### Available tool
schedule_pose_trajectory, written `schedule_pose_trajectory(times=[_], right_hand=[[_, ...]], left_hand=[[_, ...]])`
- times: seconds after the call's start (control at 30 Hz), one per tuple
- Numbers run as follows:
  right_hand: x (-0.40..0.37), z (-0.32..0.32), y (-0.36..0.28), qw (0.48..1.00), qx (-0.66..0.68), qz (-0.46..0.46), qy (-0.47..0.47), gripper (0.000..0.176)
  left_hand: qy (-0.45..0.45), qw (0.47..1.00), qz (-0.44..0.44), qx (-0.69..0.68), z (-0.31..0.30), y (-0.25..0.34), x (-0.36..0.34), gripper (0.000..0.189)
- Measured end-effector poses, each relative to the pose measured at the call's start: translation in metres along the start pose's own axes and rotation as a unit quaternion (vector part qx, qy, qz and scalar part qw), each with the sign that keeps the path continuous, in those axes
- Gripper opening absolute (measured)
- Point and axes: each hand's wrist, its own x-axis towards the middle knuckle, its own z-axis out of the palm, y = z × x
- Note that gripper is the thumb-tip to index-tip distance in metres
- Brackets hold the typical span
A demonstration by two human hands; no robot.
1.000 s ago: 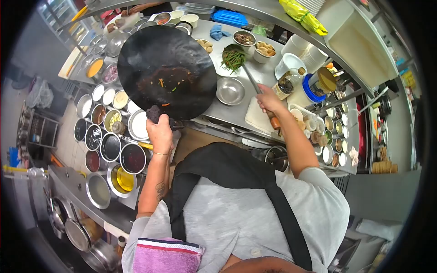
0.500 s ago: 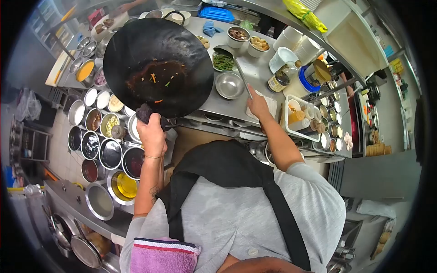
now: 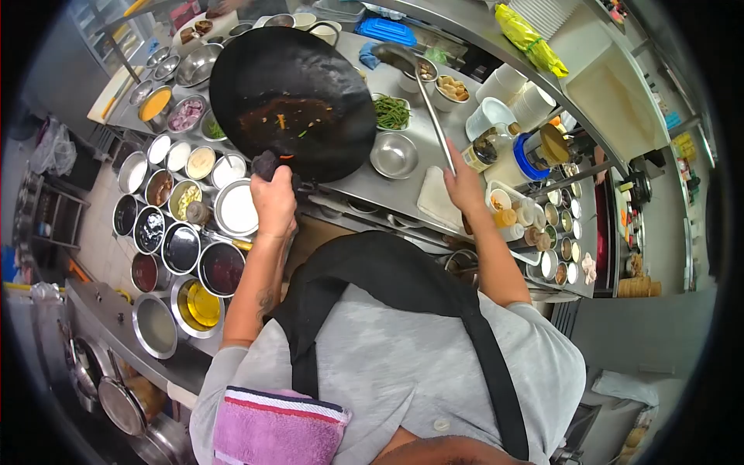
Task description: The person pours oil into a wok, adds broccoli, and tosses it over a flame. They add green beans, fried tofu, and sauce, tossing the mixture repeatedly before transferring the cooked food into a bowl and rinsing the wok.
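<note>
My left hand (image 3: 273,203) is closed around the wok's handle, where a dark cloth is bunched. The large black wok (image 3: 318,77) is tilted, its inside showing brown sauce residue and a few food scraps. In my right hand (image 3: 463,184) is the long handle of a ladle (image 3: 435,116). Its bowl hangs over a bowl of dark food pieces (image 3: 425,70), partly hiding it. Beside the wok lie a plate of green beans (image 3: 391,112) and, nearer me, a metal bowl (image 3: 394,156) with no food visible in it. A folded white cloth (image 3: 442,195) lies below my right hand.
Several pots of sauces and seasonings (image 3: 181,248) crowd the left side. A glass bottle (image 3: 487,147), a blue-lidded tub (image 3: 524,159) and a white basket of squeeze bottles (image 3: 508,221) stand at the right. An overhead shelf (image 3: 465,39) crosses the upper right.
The ladle has risen from the green beans and swung over the bowl of dark pieces behind them. The wok appears slightly farther right and up as the view shifts; both hands keep their holds.
</note>
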Motion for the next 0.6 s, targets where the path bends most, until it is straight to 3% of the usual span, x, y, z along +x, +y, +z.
schedule_pose_trajectory(times=[0.03,0.1,0.13,0.2,0.23,0.37,0.4,0.43,0.5,0.6], right_hand=[[0.002,-0.004,-0.01,1.0,0.005,-0.003,-0.002,0.076],[0.004,-0.002,-0.024,0.991,0.13,-0.012,-0.027,0.078],[0.002,0.012,-0.035,0.981,0.186,-0.056,-0.009,0.079],[-0.001,0.092,-0.033,0.963,0.217,-0.144,0.07,0.078],[-0.009,0.103,-0.044,0.961,0.25,-0.119,-0.002,0.079],[0.05,0.076,-0.047,0.975,0.151,-0.143,-0.073,0.082],[0.07,0.079,-0.04,0.97,0.147,-0.184,-0.056,0.082],[0.075,0.072,-0.051,0.977,0.138,-0.145,-0.077,0.079],[0.062,0.055,-0.069,0.981,0.111,-0.048,-0.154,0.077],[0.007,0.05,0.001,0.981,0.066,-0.116,-0.142,0.081]], left_hand=[[0.004,1.0,0.003,0.003,0.005,0.006,0.0,0.014],[-0.033,0.992,-0.121,-0.019,0.019,0.021,-0.002,0.011],[-0.028,0.991,-0.125,-0.033,0.028,0.019,0.002,0.013],[-0.037,0.988,-0.144,-0.042,0.041,0.021,0.006,0.013],[-0.043,0.984,-0.166,-0.052,0.047,0.021,0.006,0.014],[-0.051,0.993,-0.102,0.008,0.054,0.014,0.017,0.012],[-0.058,0.993,-0.104,0.003,0.056,0.014,0.022,0.011],[-0.072,0.991,-0.117,0.006,0.054,0.016,0.028,0.01],[-0.065,0.99,-0.122,0.0,0.062,0.018,0.036,0.01],[-0.077,0.987,-0.138,-0.013,0.059,0.017,0.055,0.011]])
